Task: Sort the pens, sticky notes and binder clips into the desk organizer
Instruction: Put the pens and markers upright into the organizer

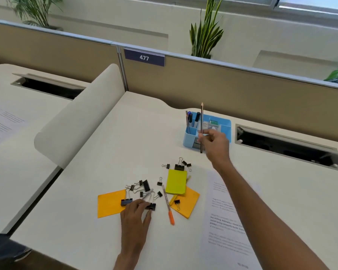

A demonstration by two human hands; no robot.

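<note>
My right hand (216,145) holds a dark pencil (201,121) upright, tip up, just in front of the blue desk organizer (225,123), whose left cup holds several pens (192,118). My left hand (136,217) rests on the desk with its fingertips on a black binder clip (151,206) in a scattered heap of clips (142,187). A yellow-green sticky pad (176,181) lies on an orange pad (188,203); another orange pad (109,203) lies to the left. An orange-capped pen (168,204) lies between them. More clips (180,165) sit above the green pad.
A printed sheet (226,217) lies under my right forearm. An open cable slot (287,147) is at the right of the organizer. A curved white divider (80,115) stands at the left, a tan partition (222,84) behind.
</note>
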